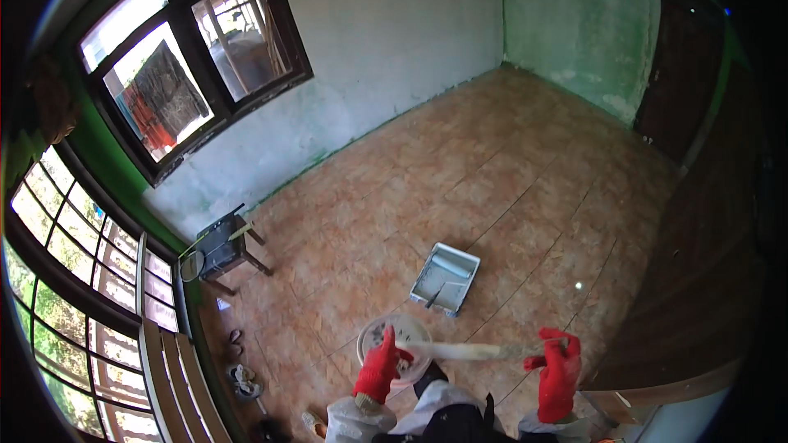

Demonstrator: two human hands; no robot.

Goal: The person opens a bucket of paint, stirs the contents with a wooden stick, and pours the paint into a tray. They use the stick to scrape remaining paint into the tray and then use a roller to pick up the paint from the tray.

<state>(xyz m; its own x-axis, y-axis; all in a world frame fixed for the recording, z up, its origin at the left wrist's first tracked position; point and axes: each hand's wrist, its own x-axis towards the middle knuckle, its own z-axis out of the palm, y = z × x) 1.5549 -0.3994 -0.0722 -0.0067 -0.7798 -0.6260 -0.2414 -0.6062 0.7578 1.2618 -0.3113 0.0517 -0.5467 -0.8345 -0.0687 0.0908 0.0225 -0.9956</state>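
Both of my hands wear red gloves. My left hand (379, 369) is closed around one end of a long whitish stick or strip (468, 351), with a finger pointing up. Its other end fades into a blurred, see-through stretch near my right hand (560, 373). The right hand is raised, thumb and fingers curved and apart; whether it touches the strip is unclear. Under the left hand stands a round, pale bucket (367, 343) with dark specks showing inside. Beyond the bucket, a paint tray (470, 280) on the floor holds a paint roller (451, 269) and a dark-handled tool.
A dark stool (222, 250) with things on it stands by the left wall. Shoes (245, 379) lie on the tiled floor (394, 205) at lower left. Barred windows (74, 271) line the left side. A brown wooden panel (681, 303) rises at right, near my right hand.
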